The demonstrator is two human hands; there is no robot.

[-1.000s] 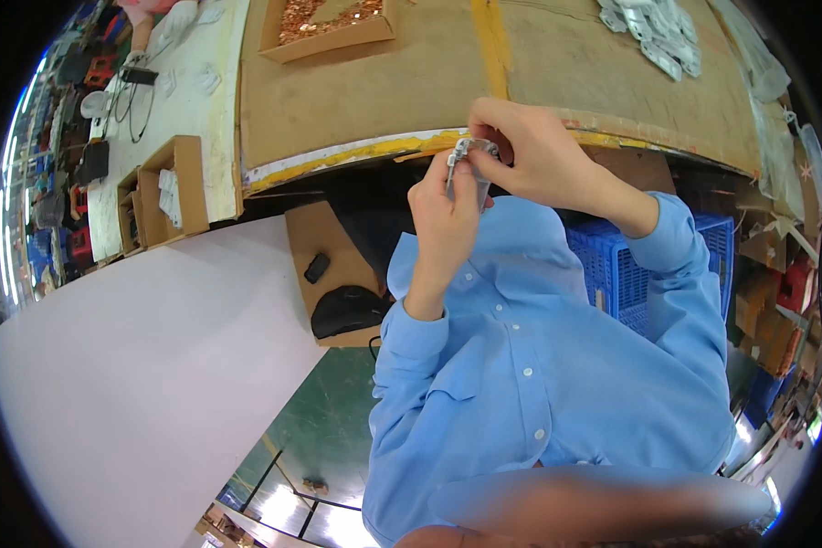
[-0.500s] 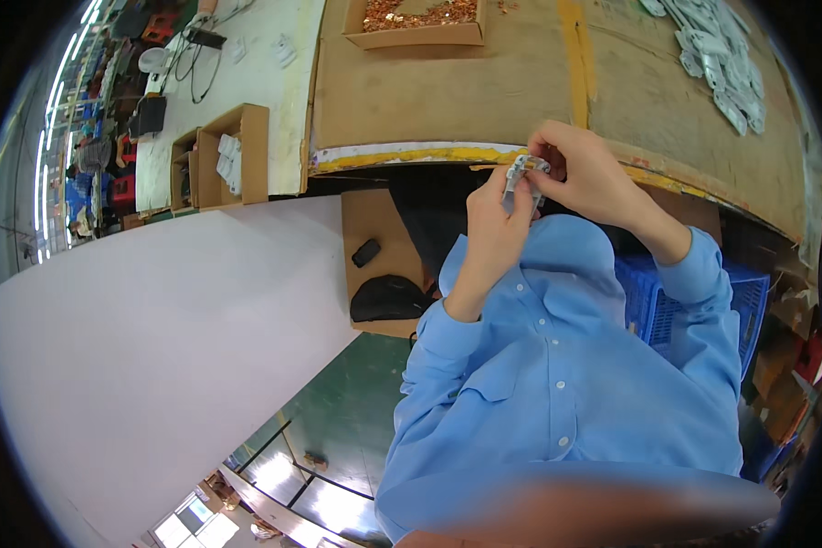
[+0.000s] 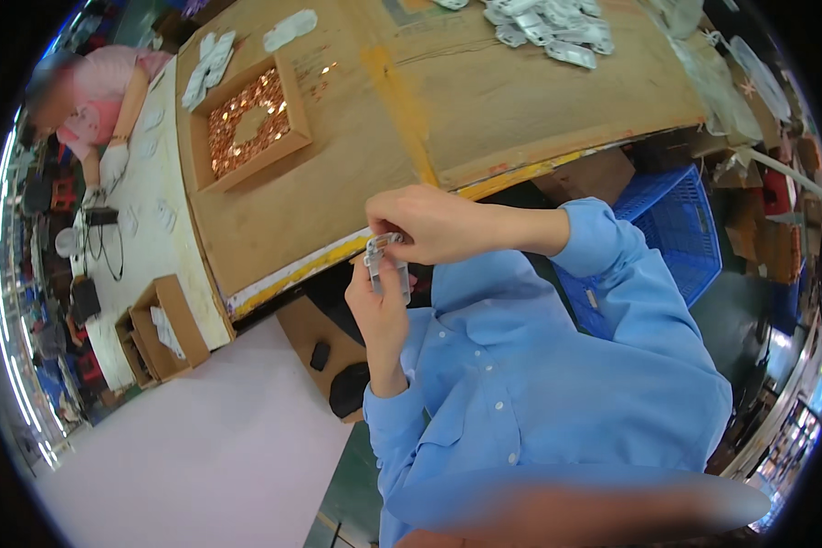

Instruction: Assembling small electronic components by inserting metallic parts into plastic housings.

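Head view: both hands meet just below the cardboard-covered table (image 3: 338,201) edge — left hand (image 3: 379,306) fingers wrapped around a small grey metal part (image 3: 385,265), right hand (image 3: 429,224) fingers pinching its top.

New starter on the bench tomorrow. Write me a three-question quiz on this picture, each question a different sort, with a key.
1. True or false: both hands hold the small pale plastic part just below the edge of the cardboard-covered table.
2. What fills the shallow cardboard tray?
A. White plastic parts
B. Small copper-coloured pieces
C. Black cables
3. Fill in: beside the person's right arm stands a ____ plastic crate.

Key
1. True: the left hand grips the part from below and the right hand pinches its top.
2. B
3. blue
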